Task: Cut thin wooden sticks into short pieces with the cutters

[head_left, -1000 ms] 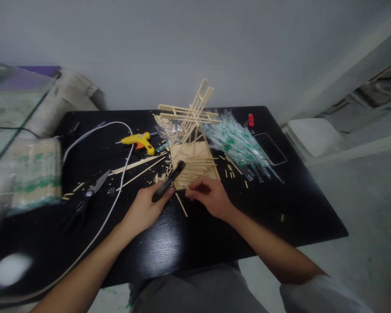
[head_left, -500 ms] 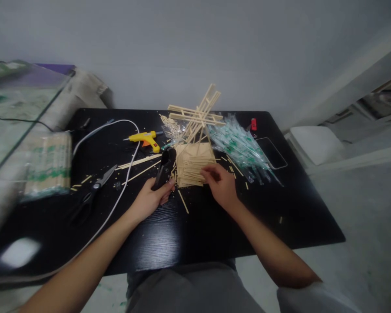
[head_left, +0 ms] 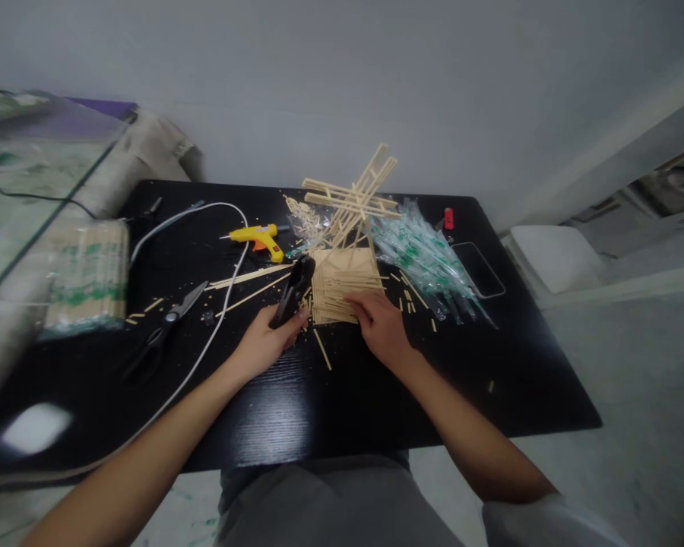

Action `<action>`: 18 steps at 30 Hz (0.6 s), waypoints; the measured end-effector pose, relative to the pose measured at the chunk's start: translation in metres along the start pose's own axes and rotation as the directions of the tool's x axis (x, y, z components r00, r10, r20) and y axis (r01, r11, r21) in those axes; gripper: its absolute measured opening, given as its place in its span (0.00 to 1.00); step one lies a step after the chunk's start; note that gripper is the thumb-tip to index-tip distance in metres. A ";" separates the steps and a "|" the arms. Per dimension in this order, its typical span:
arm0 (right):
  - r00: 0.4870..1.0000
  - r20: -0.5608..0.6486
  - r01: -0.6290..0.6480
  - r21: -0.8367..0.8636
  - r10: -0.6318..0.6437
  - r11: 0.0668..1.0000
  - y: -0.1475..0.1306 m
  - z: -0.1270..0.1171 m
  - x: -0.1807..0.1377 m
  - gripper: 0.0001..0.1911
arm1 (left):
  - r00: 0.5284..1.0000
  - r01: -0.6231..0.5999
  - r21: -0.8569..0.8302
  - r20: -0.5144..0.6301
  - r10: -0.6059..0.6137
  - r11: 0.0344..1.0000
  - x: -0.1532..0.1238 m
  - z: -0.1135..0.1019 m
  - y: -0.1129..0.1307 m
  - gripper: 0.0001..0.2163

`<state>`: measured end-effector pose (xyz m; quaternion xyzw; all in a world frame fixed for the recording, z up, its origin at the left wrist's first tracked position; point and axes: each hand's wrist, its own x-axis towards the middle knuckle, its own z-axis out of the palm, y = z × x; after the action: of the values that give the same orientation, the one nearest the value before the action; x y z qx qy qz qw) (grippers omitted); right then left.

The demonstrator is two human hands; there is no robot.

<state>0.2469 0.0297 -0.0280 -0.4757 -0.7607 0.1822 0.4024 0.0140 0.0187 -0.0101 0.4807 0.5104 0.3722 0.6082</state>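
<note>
A windmill-like model of thin wooden sticks stands mid-table, with crossed blades (head_left: 356,199) above a square stick base (head_left: 336,308). My left hand (head_left: 262,342) is closed around a black hand tool (head_left: 294,289), whose exact kind I cannot make out; its curved head points up beside the base's left edge. At the base's front right is my right hand (head_left: 383,328), fingers drawn together and their tips against the sticks. Whatever those fingertips pinch, if anything, is hidden. One loose stick (head_left: 322,349) lies on the table in front of the base.
Left of the model are a yellow glue gun (head_left: 262,237), black-handled scissors (head_left: 168,330), a white cable (head_left: 208,342) and a bagged stick bundle (head_left: 88,273). To its right lie plastic wrappers (head_left: 422,254), a phone (head_left: 479,270) and a red object (head_left: 448,219). Stick offcuts are scattered around.
My right hand has shifted slightly left and forward along the base's front. The black tool stays in my left hand, tilted a little differently. The whole view has shifted slightly.
</note>
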 end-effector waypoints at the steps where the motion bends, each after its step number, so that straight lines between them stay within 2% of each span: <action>1: 1.000 0.002 0.015 -0.001 -0.015 1.000 0.000 0.000 0.000 0.16 | 1.000 -0.002 0.002 -0.001 0.002 1.000 0.000 0.000 -0.001 0.20; 4: 1.000 0.013 0.028 -0.012 -0.028 1.000 0.001 0.001 0.000 0.18 | 1.000 -0.005 0.011 -0.007 0.005 1.000 0.001 0.000 -0.001 0.20; 7: 1.000 -0.001 0.015 -0.039 -0.015 0.999 0.000 0.000 0.001 0.16 | 1.000 -0.019 0.021 -0.012 0.019 1.000 0.000 0.000 0.001 0.20; 11: 0.994 -0.110 -0.024 -0.046 0.019 0.999 -0.004 -0.002 0.002 0.10 | 1.000 -0.011 0.013 -0.020 0.012 1.000 -0.001 0.000 0.004 0.21; 13: 0.969 -0.208 -0.136 0.003 0.133 0.991 -0.006 -0.002 0.002 0.08 | 1.000 -0.007 0.013 -0.024 0.008 1.000 -0.001 0.001 0.005 0.21; 15: 0.907 -0.286 -0.289 0.115 0.310 0.951 -0.006 -0.002 0.000 0.06 | 1.000 -0.011 0.013 -0.029 0.011 1.000 -0.001 0.001 0.005 0.21; 17: 0.844 -0.300 -0.392 0.221 0.445 0.893 -0.005 -0.002 -0.001 0.01 | 0.999 -0.011 0.012 -0.034 0.011 1.000 0.000 0.001 0.004 0.20; 18: 0.828 -0.292 -0.417 0.250 0.479 0.874 -0.005 -0.003 -0.001 0.03 | 0.999 -0.011 0.010 -0.036 0.011 1.000 0.000 0.000 0.004 0.20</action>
<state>0.2464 0.0260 -0.0234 -0.6283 -0.5256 0.2517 0.5155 0.0145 0.0193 -0.0065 0.4800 0.5204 0.3815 0.5944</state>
